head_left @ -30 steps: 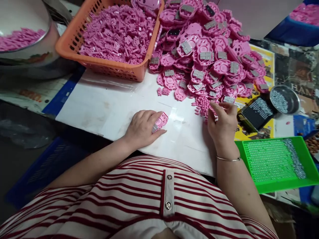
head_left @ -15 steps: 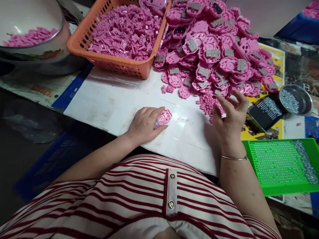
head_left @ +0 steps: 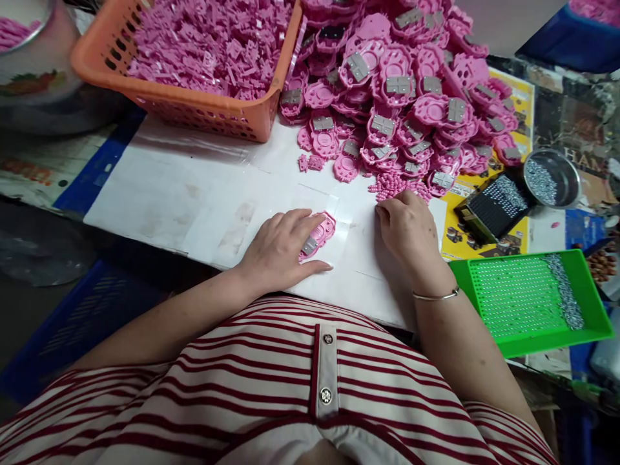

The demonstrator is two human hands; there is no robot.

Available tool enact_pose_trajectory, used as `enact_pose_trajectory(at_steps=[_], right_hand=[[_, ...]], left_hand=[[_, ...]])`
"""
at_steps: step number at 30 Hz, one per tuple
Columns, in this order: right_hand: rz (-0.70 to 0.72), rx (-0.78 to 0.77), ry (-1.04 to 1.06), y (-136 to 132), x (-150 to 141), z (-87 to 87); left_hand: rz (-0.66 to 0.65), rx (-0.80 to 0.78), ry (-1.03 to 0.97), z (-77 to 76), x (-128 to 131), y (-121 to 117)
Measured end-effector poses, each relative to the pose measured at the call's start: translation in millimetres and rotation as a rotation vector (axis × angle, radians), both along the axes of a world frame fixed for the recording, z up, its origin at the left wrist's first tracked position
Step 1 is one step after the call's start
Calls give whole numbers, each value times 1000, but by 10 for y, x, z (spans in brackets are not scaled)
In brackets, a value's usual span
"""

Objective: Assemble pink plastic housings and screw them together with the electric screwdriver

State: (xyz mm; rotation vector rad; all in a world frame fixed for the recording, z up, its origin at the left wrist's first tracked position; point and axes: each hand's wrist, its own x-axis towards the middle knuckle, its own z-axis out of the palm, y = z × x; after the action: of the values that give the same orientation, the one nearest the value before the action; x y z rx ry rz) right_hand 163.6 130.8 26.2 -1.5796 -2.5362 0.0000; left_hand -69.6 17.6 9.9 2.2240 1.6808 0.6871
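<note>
My left hand (head_left: 276, 251) lies on the white work sheet, its thumb and fingers around a pink plastic casing (head_left: 323, 230) with a grey metal plate at its near end. The palm and fingers cover part of that casing. To the right, my right hand (head_left: 411, 227) has its fingertips pinched together at the near edge of a little heap of small pink plastic pieces (head_left: 387, 186). What those fingertips hold, if anything, is too small to make out. Behind the heap rises a large pile of similar pink casings (head_left: 382, 126), many with grey plates.
An orange basket (head_left: 203, 116) full of small pink parts stands back left, beside a large bowl (head_left: 39, 84). On the right are a black tray of screws (head_left: 494, 206), a metal bowl of screws (head_left: 542, 184) and a green perforated tray (head_left: 513, 297).
My right hand has come down and left from above the small pieces, its spread fingers now pinched. My left hand still holds the casing, with its thumb further out. The view has shifted slightly.
</note>
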Motion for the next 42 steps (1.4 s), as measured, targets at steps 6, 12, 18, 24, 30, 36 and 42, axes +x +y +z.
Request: enact_pose_trajectory(at_steps=[6,12,18,24,30,36,42], right_hand=[[-65,29,113,114,45,27],[3,75,23,168,-28,-13],[-20,66,85,153,-58,-48],[-75,81,274,89,-42,9],[45,-513,838,39,-210,88],[-51,-576,777,69,-243,102],[76,-615,619,121,-257,221]], left_hand=[[-62,14,-46,-33,-43,-97],[-161,60,-58,-49,80,-25],[-79,76,-79,-84,78,-24],[-52,51,-87,-84,85,-32],[-185,79,-114,-76,33,-22],[-201,63,-128,-47,62,-34],[379,148,-14,-116,-596,222]])
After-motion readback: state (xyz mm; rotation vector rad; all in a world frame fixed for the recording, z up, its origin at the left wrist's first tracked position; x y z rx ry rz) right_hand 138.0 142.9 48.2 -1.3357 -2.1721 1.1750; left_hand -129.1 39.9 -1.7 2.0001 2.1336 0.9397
